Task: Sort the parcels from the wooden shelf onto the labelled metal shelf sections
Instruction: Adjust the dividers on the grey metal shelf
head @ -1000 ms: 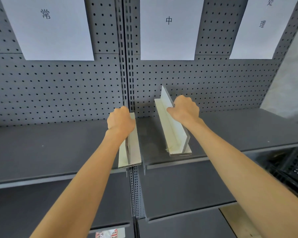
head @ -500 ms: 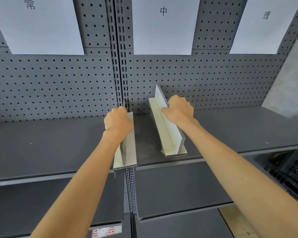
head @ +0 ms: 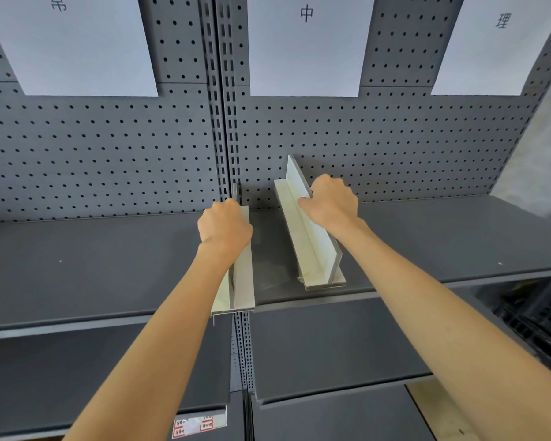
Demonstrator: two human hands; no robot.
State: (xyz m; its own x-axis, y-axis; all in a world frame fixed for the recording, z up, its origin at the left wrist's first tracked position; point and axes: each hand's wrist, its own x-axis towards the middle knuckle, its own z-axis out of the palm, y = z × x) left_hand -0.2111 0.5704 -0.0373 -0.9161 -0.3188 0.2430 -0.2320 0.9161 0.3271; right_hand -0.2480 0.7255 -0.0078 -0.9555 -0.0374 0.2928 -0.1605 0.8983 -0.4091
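Two pale T-shaped dividers stand on the grey metal shelf [head: 93, 265]. My left hand [head: 224, 226] grips the upright fin of the left divider [head: 244, 288], which sits over the seam between the two shelf bays. My right hand [head: 330, 203] grips the top edge of the right divider [head: 303, 218], which stands slightly angled in the middle bay. Three white paper labels hang on the pegboard: the left label [head: 77, 49], the middle label [head: 304, 49] and the right label [head: 497, 49]. No parcels are in view.
A perforated grey back panel [head: 109, 154] closes the shelf behind. A lower metal shelf [head: 331, 351] juts out below. A black plastic crate [head: 541, 316] sits at the lower right. A small red-and-white sticker [head: 194, 425] is on the bottom shelf edge.
The view has shifted slightly, so shelf and labels sit a bit higher and to the left. Both hands keep their grip on the dividers, which stay roughly in place.
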